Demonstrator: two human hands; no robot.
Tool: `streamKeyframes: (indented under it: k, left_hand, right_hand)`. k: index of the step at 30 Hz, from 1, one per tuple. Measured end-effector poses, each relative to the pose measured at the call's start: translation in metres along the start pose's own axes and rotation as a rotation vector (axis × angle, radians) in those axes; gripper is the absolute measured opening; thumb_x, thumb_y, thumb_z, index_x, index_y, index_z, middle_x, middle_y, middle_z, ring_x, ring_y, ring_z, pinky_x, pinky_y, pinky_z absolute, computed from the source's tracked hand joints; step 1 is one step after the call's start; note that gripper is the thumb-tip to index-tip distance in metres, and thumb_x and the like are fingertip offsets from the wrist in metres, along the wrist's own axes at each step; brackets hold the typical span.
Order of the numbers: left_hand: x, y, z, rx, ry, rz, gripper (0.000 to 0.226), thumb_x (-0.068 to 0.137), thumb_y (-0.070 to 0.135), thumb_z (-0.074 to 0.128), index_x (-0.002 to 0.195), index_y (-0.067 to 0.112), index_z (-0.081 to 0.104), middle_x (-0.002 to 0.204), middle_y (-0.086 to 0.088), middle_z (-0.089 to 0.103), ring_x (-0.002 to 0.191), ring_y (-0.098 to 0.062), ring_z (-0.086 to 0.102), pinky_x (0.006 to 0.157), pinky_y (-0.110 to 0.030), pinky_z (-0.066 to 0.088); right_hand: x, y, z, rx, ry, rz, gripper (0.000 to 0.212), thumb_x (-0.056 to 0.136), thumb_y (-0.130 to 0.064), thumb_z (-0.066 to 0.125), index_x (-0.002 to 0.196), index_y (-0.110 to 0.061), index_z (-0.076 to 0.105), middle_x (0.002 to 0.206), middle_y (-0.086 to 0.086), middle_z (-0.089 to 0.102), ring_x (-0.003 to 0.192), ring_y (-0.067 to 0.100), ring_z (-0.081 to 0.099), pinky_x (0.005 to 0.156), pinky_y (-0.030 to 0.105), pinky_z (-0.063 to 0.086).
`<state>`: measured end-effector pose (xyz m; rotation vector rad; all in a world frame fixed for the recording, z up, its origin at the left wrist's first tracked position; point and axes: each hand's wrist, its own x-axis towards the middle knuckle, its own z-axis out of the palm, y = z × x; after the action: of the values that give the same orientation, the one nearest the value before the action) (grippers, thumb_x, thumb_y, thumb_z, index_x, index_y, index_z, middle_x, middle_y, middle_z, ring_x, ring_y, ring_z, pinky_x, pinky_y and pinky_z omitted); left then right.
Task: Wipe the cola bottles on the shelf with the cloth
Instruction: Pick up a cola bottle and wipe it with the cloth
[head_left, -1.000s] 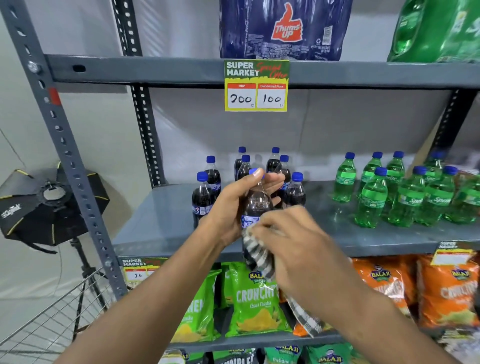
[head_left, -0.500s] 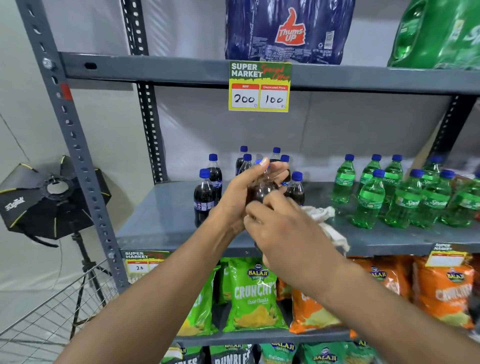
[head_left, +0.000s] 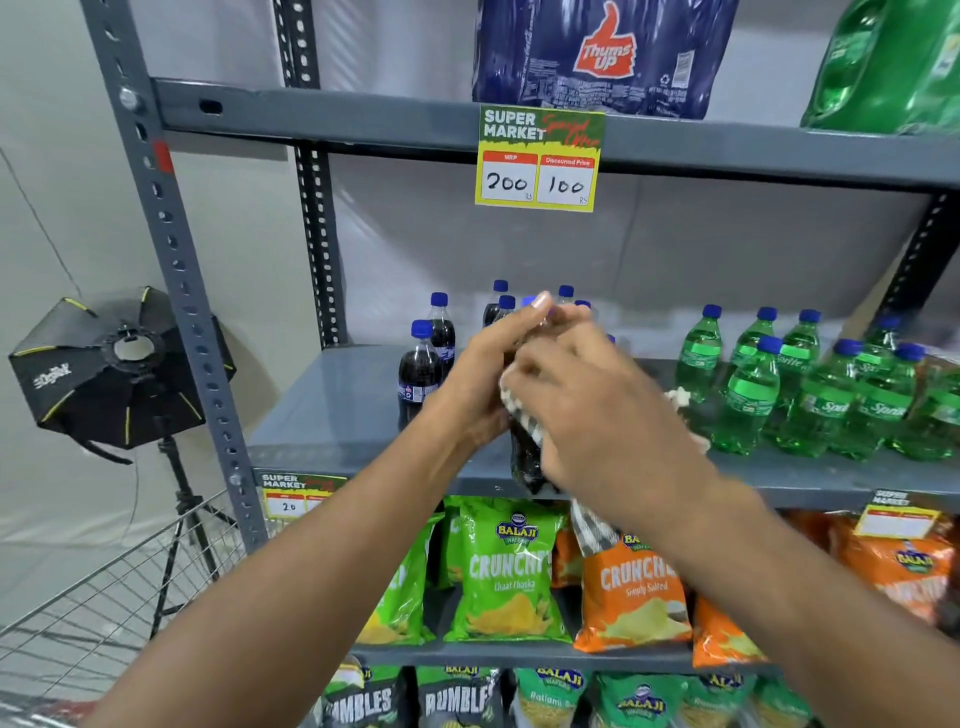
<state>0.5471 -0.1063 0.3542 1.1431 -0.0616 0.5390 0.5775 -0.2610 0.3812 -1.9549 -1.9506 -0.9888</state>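
- Dark cola bottle of clear plastic (head_left: 525, 462): it is held up in front of the grey metal shelf (head_left: 332, 415), between both hands, its base level with the shelf's front edge.
- Left hand (head_left: 485, 376) wraps around the bottle's upper part from the left, fingers curled over the top.
- Right hand (head_left: 597, 410) presses a black-and-white checked cloth (head_left: 524, 415) against the bottle's side; its fingers are closed on the cloth, and one end hangs below the wrist.
- The hands are blurred, so the bottle's cap is hard to make out.
- Behind them, other blue-capped cola bottles (head_left: 421, 371) stand upright in a cluster on the shelf.
- To the right, green blue-capped soda bottles (head_left: 750, 395) stand in a group, well apart from the colas.
- A yellow price tag (head_left: 539, 158) hangs from the shelf above.
- Below, green and orange crisp packets (head_left: 506, 571) stand in a row.
- Far left, a black softbox lamp (head_left: 111, 371) on a stand.
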Motion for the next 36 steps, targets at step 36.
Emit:
streamKeyframes:
  k: [36]
  left_hand:
    - [0.003,0.014,0.012,-0.014,0.163,0.101,0.024,0.094,0.033,0.067,0.092,0.010,0.075,0.104,-0.010,0.077,0.102,-0.024,0.072,0.086,-0.035,0.057]
  right_hand:
    - [-0.015,0.047,-0.002,0.344,0.417,0.040,0.040,0.081,0.005,0.047,0.107,-0.007,0.074,0.102,0.008,0.064,0.091,0.025,0.049,0.087,0.016,0.036]
